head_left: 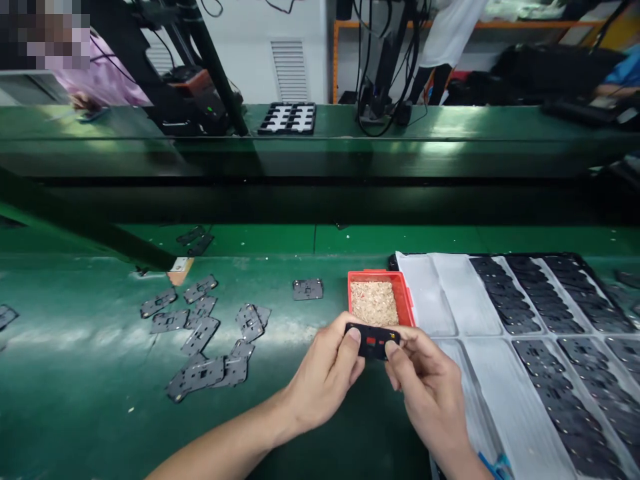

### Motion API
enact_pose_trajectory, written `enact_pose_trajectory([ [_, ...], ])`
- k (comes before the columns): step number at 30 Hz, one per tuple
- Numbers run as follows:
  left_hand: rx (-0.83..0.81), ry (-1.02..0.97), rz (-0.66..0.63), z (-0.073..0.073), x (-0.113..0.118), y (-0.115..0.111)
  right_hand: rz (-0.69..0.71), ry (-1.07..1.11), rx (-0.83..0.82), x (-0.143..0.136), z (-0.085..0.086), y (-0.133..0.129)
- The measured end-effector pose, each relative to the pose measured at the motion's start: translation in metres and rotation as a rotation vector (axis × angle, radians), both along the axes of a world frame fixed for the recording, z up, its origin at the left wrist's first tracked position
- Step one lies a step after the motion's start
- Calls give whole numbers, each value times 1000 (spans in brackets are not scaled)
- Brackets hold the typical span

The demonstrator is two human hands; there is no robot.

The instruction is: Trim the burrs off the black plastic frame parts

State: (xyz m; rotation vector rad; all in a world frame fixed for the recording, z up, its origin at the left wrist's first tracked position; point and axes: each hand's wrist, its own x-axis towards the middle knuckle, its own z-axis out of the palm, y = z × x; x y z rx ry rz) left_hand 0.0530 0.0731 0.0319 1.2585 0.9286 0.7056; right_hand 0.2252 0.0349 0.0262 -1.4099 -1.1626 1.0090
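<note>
A flat black plastic plate (pixel 379 349) with rectangular cutouts is held up between my two hands. My left hand (pixel 330 360) pinches its left end, thumb on the near face. At the other end, my right hand (pixel 425 380) grips it with the thumb near the right corner. Red shows through the cutouts. Just behind the plate stands a red bin (pixel 406 300) with small beige bits in it. A single similar black plate (pixel 307 289) lies on the green table, left of the bin.
Several loose black plates (pixel 200 377) lie scattered on the left of the green table (pixel 100 427). A white compartment tray (pixel 470 290) on the right holds rows of black plates. A green post (pixel 95 220) slants in at left. Beyond the conveyor, people are nearby.
</note>
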Motion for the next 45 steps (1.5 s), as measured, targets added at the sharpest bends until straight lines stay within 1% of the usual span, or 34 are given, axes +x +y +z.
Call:
enact_pose_trajectory([
  [3, 69, -5, -32, 0, 0, 0, -40, -40, 42, 0, -1, 3],
  [7, 23, -75, 16, -4, 6, -4, -71, -49, 65, -2, -7, 4],
  [10, -15, -112, 51, -7, 9, -7, -53, -27, 56, -3, -10, 4],
  [14, -28, -128, 52, -8, 9, -9, 7, -12, 53, -3, -8, 5],
  [16, -36, -125, 47, -8, 8, -9, 12, 10, 49, -3, -5, 5],
  [20, -76, -131, 44, -8, 7, -11, -2, 35, 38, -4, -2, 4],
  [27, -87, -144, 44, -7, 7, -14, -22, 50, 20, -6, 1, 4],
  [35, -71, -72, 16, -9, 4, -16, -57, 55, 21, -5, -2, 6],
  [40, -5, -19, -3, -9, 2, -16, -57, 79, -30, -4, -5, 3],
  [42, 57, 8, -27, -7, 1, -15, -59, 104, -48, -3, -7, 2],
  [45, 195, 84, -48, -6, -1, -14, -78, 168, -83, -3, -12, 0],
])
